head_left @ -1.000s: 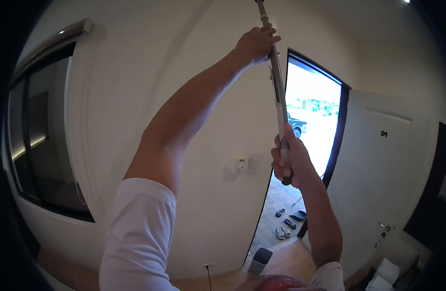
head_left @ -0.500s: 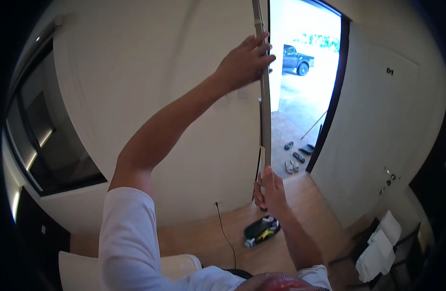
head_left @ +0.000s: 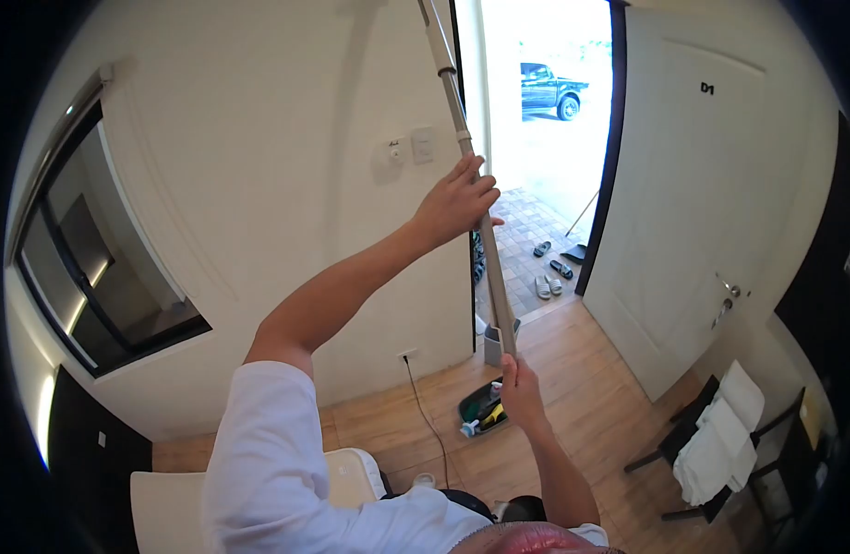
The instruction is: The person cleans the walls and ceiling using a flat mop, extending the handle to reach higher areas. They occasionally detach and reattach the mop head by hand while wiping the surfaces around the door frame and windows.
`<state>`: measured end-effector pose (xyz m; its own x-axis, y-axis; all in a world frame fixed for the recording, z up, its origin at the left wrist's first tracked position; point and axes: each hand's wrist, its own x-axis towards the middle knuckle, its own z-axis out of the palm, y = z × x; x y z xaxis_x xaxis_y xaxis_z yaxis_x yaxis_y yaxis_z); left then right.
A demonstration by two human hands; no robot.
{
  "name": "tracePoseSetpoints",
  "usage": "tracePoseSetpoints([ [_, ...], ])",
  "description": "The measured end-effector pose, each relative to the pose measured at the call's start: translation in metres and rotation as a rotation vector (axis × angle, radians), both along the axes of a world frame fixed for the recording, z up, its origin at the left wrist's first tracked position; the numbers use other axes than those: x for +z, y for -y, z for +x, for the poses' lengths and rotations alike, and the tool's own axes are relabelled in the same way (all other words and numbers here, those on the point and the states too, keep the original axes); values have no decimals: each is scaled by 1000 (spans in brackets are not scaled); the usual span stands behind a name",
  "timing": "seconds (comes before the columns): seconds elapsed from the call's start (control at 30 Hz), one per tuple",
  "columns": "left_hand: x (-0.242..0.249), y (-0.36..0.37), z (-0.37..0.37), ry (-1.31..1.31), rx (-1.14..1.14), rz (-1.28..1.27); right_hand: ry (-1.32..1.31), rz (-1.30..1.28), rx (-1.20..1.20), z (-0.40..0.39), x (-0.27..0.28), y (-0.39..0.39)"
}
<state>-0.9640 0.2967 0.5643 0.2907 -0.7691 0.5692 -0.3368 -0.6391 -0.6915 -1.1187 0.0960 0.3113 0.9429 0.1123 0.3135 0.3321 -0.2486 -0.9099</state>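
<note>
This is looking like the entrance room of a home or rented unit. An open door (head_left: 693, 185) marked "D1" is showing a yard where a dark car (head_left: 549, 90) is standing, shoes (head_left: 549, 277) are lying outside the threshold, and a wooden floor (head_left: 591, 406) is covering the room.

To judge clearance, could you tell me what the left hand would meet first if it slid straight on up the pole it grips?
Most likely the ringed collar on the pole, just above the left hand. A second collar follows higher up. The wall switch seems to lie behind, though depth is unclear.
</note>
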Motion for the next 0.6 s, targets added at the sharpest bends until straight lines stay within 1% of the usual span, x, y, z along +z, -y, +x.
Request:
tracePoseSetpoints([
  [0.13,-17,11,-4,-16,-62,0,-63,-48,-42,-8,-19,16],
  [0.2,-28,15,-5,-38,-70,21,7,-126,-107,-17,-33,25],
  [0.3,-47,25,-11,-61,-103,-3,-41,-128,-136,-31,-39,36],
  [0.33,-54,29,-16,-82,-109,-17,-58,-194,-176,-39,-37,39],
  [0.43,-83,42,-24,-115,-135,-52,-60,-236,-230,-57,-58,53],
  [0.47,-93,46,-26,-119,-154,-68,-29,-261,-242,-59,-74,59],
  [0.6,-130,60,-32,-162,-183,-95,-134,-308,-268,-81,-88,71],
])
